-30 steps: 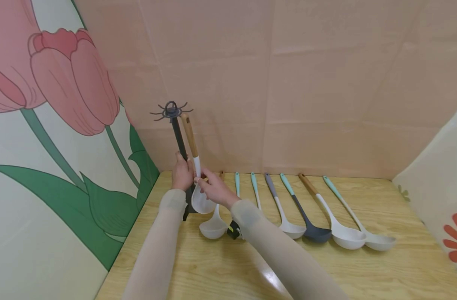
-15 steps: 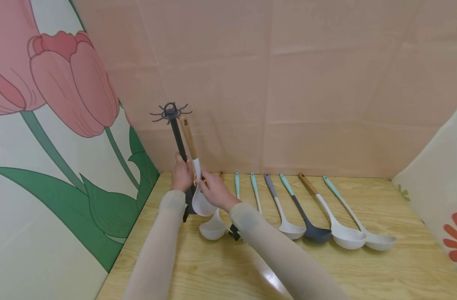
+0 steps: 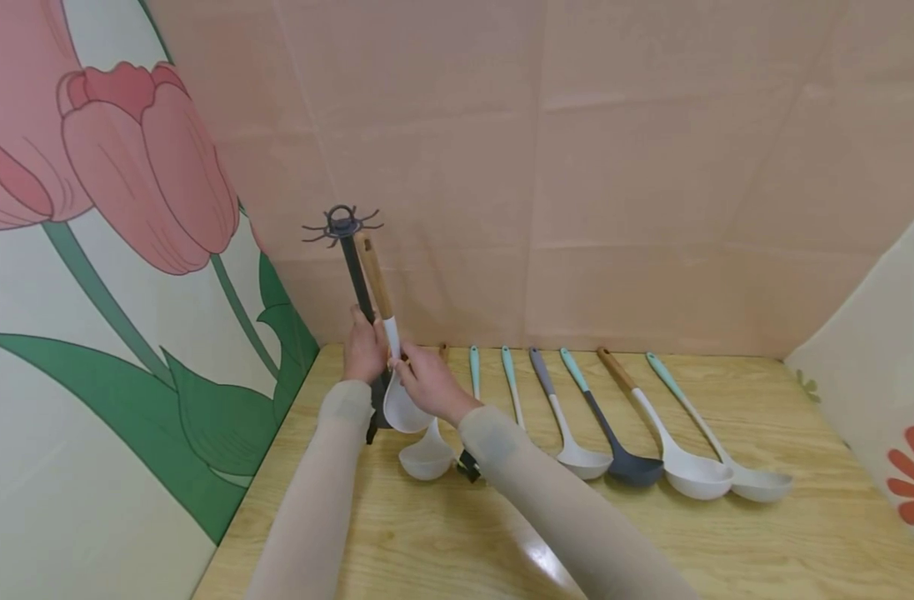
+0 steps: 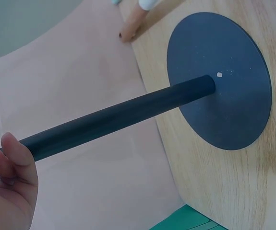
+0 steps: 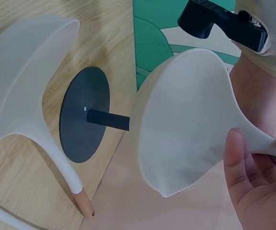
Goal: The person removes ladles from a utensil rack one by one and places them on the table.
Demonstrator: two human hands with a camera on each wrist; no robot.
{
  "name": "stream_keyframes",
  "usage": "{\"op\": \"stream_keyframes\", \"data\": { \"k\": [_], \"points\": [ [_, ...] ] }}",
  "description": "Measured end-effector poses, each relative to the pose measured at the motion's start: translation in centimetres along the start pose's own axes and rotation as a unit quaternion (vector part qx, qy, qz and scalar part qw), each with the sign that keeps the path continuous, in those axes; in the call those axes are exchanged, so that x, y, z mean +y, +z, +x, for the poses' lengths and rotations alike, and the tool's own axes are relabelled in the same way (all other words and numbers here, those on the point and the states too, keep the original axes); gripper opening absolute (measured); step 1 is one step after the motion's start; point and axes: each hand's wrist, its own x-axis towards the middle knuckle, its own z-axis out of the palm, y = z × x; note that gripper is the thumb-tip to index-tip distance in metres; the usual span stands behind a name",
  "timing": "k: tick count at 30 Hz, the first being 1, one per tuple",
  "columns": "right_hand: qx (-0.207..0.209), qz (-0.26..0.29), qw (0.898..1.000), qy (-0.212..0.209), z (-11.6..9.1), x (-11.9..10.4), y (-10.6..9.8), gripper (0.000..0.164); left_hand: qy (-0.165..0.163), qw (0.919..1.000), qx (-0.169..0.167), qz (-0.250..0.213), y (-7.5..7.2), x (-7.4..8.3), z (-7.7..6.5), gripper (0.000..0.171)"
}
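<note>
My left hand (image 3: 364, 348) grips the black post of a utensil stand (image 3: 342, 225), whose top carries a ring of several hooks. In the left wrist view the curled fingers (image 4: 20, 160) wrap the post above its round base (image 4: 224, 110). My right hand (image 3: 432, 379) pinches the neck of a white ladle (image 5: 190, 120) with a wooden handle. That ladle is upright, bowl down, with its handle end close beside the hooks; whether it touches one I cannot tell. Below it, a second white ladle (image 3: 427, 457) lies on the table.
Several ladles lie in a row to the right: a purple-handled one (image 3: 542, 371), a dark one with a mint handle (image 3: 632, 467), a wooden-handled one (image 3: 696, 475) and a mint-handled one (image 3: 760, 483). A pink backdrop (image 3: 651, 167) rises behind the wooden table (image 3: 427, 550).
The ladle's handle end has shifted slightly left and down, nearer the post. My right hand has moved only a little; the left keeps its grip on the stand.
</note>
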Motion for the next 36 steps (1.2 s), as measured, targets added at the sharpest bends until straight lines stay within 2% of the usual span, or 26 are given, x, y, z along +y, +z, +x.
{"op": "stream_keyframes", "data": {
  "k": [9, 16, 27, 36],
  "points": [
    [0.001, 0.005, 1.000, 0.000, -0.21, -0.13, -0.17, 0.020, -0.003, 0.9999, 0.000, -0.014, 0.23, -0.21, 0.20, 0.058],
    [-0.006, 0.014, 1.000, 0.000, -0.44, -0.14, -0.12, 0.020, -0.022, 0.9994, -0.015, -0.022, 0.37, -0.46, 0.20, 0.063],
    [0.006, 0.010, 1.000, -0.014, -0.56, -0.39, -0.28, 0.019, -0.017, 0.9995, -0.013, -0.022, 0.23, -0.13, 0.19, 0.063],
    [0.006, 0.004, 1.000, -0.017, -0.98, -0.70, -0.49, 0.020, -0.001, 0.9999, -0.007, -0.015, 0.09, -0.13, 0.04, 0.061]
  ]
}}
